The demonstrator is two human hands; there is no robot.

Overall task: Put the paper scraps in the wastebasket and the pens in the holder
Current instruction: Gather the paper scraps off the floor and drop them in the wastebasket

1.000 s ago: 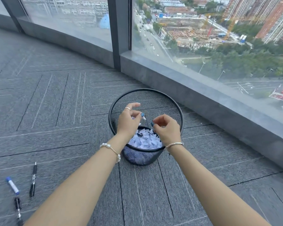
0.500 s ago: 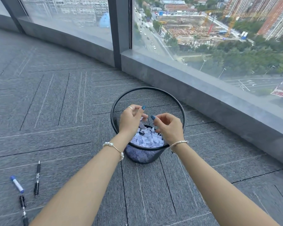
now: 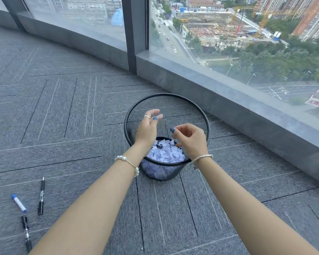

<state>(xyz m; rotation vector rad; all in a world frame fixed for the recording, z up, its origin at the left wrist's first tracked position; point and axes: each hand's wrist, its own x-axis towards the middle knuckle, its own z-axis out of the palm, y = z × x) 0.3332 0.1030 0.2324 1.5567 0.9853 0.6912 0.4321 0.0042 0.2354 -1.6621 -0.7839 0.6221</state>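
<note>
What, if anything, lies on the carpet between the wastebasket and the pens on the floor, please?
Nothing: in the head view, the carpet from the wastebasket to the pens is bare; only the left forearm crosses above it.

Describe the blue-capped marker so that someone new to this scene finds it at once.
Start at the black mesh wastebasket by the window, then look far left across the grey carpet. Three pens lie there; the marker is the only white one, with blue ends.
</note>
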